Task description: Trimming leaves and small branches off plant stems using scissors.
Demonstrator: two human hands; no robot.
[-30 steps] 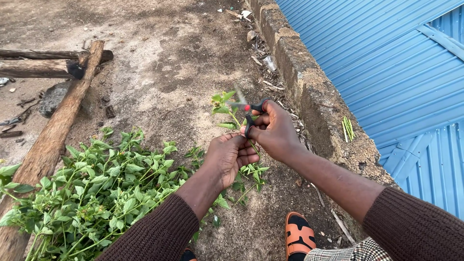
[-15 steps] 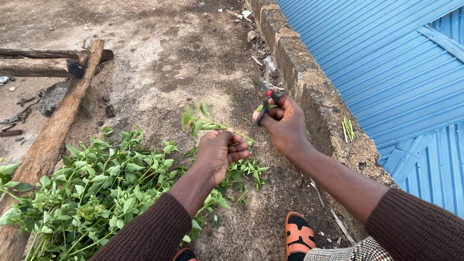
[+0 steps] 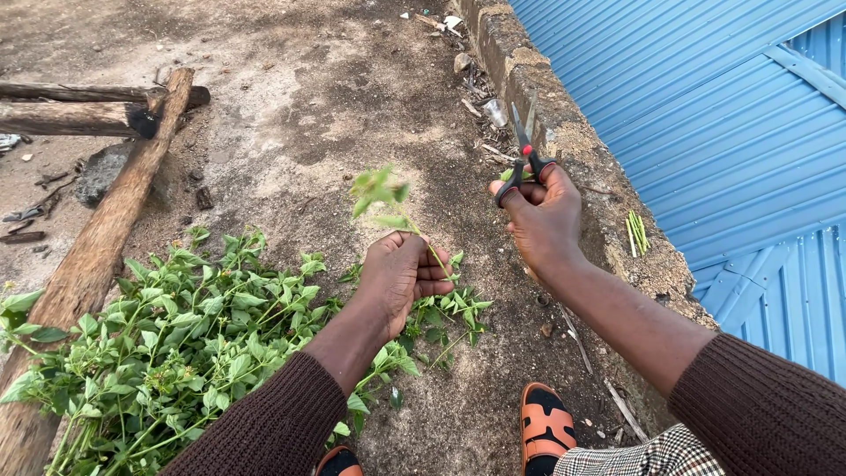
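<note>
Green leafy sprig pinched upright in left hand grip, right hand grip round black-handled scissors w/ red pivot, blades up, leafy pile on dirt ground.

Brown knit sleeves, orange sandal

There are two hands: the left hand holds one leafy sprig, and the right hand holds one pair of scissors. On the ground lie one big heap of green leafy stems, three wooden logs, and one small bunch of cut stems on the concrete ledge. Two orange sandals show at the bottom edge.
</note>
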